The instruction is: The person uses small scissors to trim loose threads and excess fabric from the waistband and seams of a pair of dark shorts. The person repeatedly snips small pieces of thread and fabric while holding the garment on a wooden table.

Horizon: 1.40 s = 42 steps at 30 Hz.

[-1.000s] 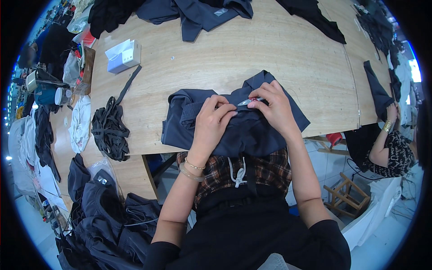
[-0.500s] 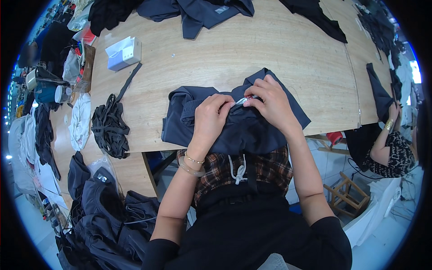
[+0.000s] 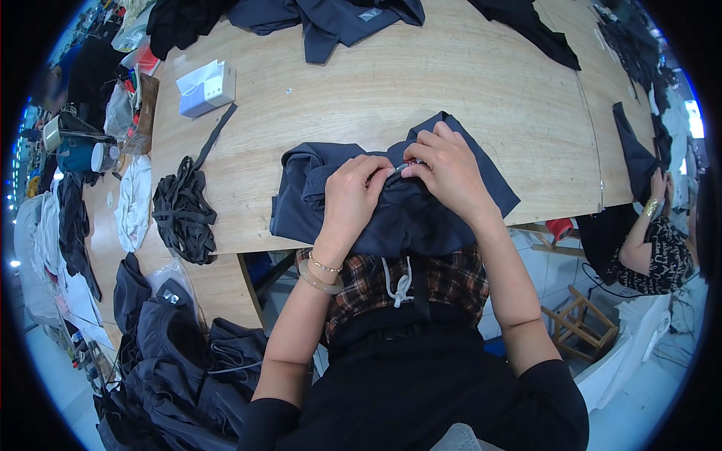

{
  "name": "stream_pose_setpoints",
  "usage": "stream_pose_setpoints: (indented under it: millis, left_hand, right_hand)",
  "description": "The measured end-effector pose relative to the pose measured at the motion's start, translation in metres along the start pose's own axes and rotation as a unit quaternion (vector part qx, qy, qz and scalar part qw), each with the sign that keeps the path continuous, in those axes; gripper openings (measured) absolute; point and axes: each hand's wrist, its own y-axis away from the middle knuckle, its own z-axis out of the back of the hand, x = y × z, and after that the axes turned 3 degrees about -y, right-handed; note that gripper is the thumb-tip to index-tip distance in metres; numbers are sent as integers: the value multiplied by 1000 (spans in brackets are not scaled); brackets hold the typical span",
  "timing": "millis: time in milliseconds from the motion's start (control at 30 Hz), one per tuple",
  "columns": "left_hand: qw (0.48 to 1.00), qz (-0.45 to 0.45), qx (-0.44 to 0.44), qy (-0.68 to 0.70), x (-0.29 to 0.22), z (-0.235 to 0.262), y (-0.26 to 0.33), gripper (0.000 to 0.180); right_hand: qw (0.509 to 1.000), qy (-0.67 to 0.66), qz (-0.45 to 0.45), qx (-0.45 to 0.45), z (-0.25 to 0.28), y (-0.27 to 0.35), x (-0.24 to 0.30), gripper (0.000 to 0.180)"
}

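Note:
A dark navy garment (image 3: pixel 421 222) lies bunched and folded at the table's near edge. My left hand (image 3: pixel 350 192) rests over its middle, thumb and fingertips pinched on a light grey cord (image 3: pixel 396 172). From the other side my right hand (image 3: pixel 455 173) pinches the same cord, its fingertips almost meeting the left ones. Only a short bit of cord shows between them. Something small and reddish shows by the right fingertips, too small to name. A ribbed, gathered edge of the garment (image 3: pixel 314 192) sits left of my left hand.
Left on the table lie a heap of dark straps (image 3: pixel 184 214) and a tissue box (image 3: pixel 207 90). Dark garments (image 3: pixel 361 22) lie along the far side. More dark clothing (image 3: pixel 173 361) is piled at lower left. At right sit another person (image 3: pixel 654 252) and a wooden stool (image 3: pixel 579 323).
My right hand has shifted slightly to the left. The fingertips are closer together, and less of the cord shows between them. The garment has hardly moved.

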Motion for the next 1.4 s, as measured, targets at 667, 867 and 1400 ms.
stream_pose_setpoints:
  millis: [667, 867, 1400]
  left_hand:
    - [729, 472, 38, 494, -53, -35, 20, 30]
    - [746, 446, 50, 492, -42, -45, 33, 25]
    - [757, 404, 58, 511, -38, -39, 42, 19]
  right_hand:
    - [773, -518, -294, -217, 23, 44, -36, 36]
    - [780, -531, -270, -191, 25, 59, -29, 22]
    - [737, -533, -414, 30, -5, 65, -17, 18]
